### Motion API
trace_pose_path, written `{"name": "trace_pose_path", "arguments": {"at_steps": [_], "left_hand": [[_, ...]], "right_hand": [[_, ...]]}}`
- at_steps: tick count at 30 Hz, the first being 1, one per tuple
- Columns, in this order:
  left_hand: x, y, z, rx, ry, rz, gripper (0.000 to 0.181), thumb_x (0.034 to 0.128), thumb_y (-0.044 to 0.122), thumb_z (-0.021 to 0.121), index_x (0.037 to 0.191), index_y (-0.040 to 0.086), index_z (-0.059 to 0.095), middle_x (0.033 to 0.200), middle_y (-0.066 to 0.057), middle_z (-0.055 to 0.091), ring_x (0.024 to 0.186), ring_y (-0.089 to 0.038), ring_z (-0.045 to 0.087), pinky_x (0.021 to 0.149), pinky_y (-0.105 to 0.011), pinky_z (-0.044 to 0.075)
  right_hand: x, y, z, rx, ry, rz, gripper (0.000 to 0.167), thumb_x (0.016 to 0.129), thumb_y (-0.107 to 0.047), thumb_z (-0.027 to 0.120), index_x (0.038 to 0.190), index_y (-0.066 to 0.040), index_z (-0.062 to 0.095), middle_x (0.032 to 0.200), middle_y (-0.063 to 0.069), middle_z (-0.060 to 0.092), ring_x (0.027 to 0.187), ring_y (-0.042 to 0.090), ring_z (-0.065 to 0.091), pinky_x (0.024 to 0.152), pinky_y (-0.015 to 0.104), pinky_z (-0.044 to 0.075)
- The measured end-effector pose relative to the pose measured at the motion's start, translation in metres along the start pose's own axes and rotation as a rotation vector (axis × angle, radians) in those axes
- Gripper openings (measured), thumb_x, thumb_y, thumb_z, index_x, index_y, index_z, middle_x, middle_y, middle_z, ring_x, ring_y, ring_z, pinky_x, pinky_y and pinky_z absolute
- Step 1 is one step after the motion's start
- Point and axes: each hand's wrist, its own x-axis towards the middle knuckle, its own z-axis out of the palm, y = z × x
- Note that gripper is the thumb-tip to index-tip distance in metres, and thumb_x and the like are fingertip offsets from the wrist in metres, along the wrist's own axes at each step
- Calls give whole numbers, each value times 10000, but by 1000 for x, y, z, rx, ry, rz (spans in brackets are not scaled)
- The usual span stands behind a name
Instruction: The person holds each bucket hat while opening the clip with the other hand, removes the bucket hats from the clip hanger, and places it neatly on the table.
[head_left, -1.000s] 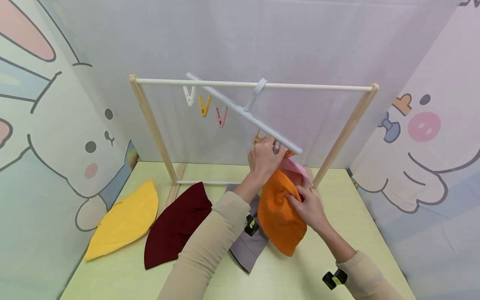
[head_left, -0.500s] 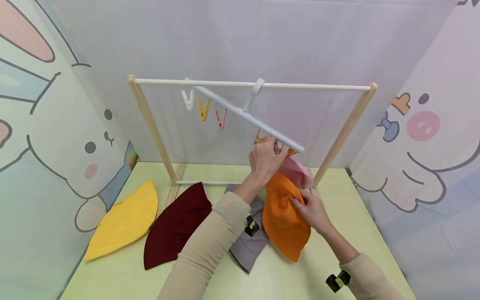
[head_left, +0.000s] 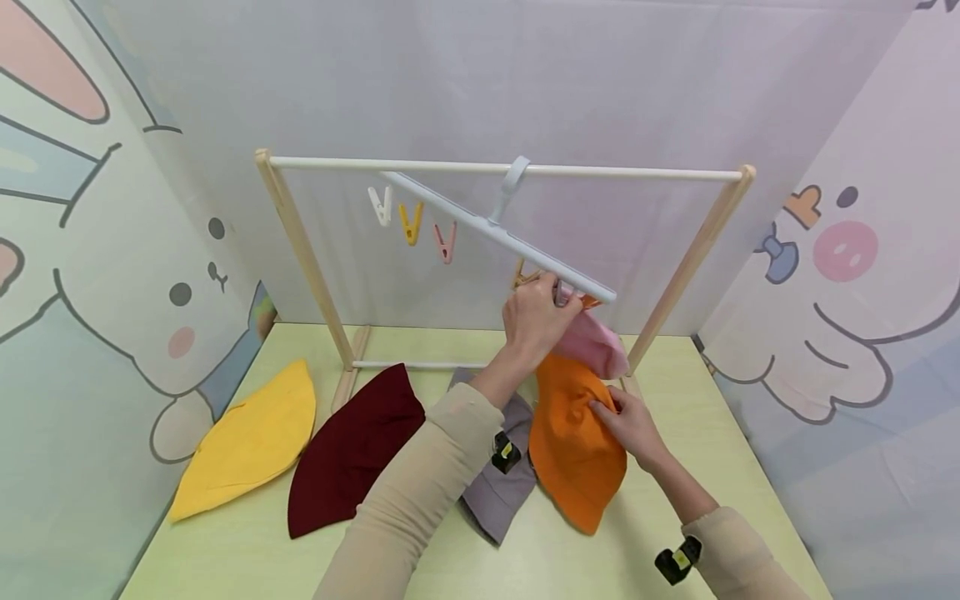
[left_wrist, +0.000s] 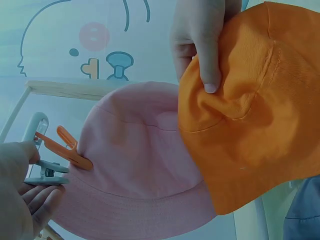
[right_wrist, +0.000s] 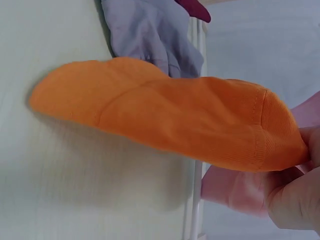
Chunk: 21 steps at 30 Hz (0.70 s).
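Note:
My left hand is raised under the lower end of the tilted pale hanger. The left wrist view shows it pinching a grey clothespin between thumb and fingers. Beside that, an orange clothespin clips the edge of a pink bucket hat, which hangs down. My right hand pinches the crown of an orange bucket hat, its brim pointing down, in front of and below the pink one. In the right wrist view the fingertips are partly hidden by the orange cloth.
White, yellow and pink clothespins hang at the hanger's left, a tan one nearer my left hand. The hanger hooks over the rack's white rod. Yellow, dark red and grey bucket hats lie on the table.
My right hand has moved down and slightly right with the orange hat, baring more of the pink one. My left hand and the hanger's low end have shifted slightly right.

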Motion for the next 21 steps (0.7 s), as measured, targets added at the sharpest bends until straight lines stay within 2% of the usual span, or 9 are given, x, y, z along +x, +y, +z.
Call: {"name": "trace_pose_path", "arguments": {"at_steps": [9,15,21], "left_hand": [[0,0,-1,-7,-1,-5,201,780,341,632,732,155,572,588,51,487,467,-114,449,428,-213,321],[0,0,0,-20,-11,-17,211,778,356,634,730,164,563,606,60,498,490,-113,467,444,-218,339],[0,1,-1,-29,-16,-20,227,784,376,630,728,167,561,626,66,503,507,-111,483,454,-218,354]], "right_hand": [[6,20,-6,-68,15,57,261,886,-247,605,1001,-13,612,824,82,572,732,187,495,647,252,427],[8,31,-9,-163,58,58,243,886,-249,604,989,-29,603,811,79,569,716,194,486,624,263,419],[10,43,-12,-211,81,68,218,885,-236,600,965,-35,579,794,80,550,704,196,476,604,267,398]]}}
